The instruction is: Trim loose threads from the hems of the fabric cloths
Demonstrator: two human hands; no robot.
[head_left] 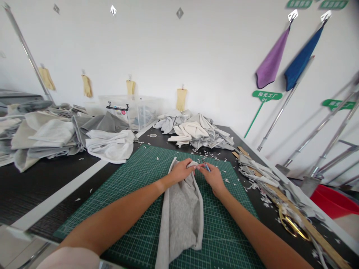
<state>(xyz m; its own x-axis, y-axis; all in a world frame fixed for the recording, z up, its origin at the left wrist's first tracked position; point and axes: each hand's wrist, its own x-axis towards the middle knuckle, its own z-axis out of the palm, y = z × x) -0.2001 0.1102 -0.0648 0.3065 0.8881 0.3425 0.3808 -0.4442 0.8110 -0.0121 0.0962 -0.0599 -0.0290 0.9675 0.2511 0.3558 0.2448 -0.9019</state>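
A grey piece of fabric point(183, 213) with rolled side edges lies lengthwise on the green cutting mat point(134, 194). My left hand point(181, 171) is closed on its far end, thumb and fingers pinching the folded edge. Close beside it, my right hand point(213, 178) holds a small blue-handled tool point(206, 166) with a thin metal tip pointing away from me. The right thumb and fingertip meet the fabric edge at the left fingertips. Too little of the tool shows to tell its exact kind. White scraps point(207, 154) are scattered around the mat's far edge.
A pile of grey and white cloth point(196, 130) lies beyond the mat, with larger stacks point(53, 134) at left near a clear plastic bin point(146, 112). Gold-handled scissors point(293, 226), a wooden strip point(303, 220) and cloth strips line the right side. A red bucket point(333, 201) stands beyond the table.
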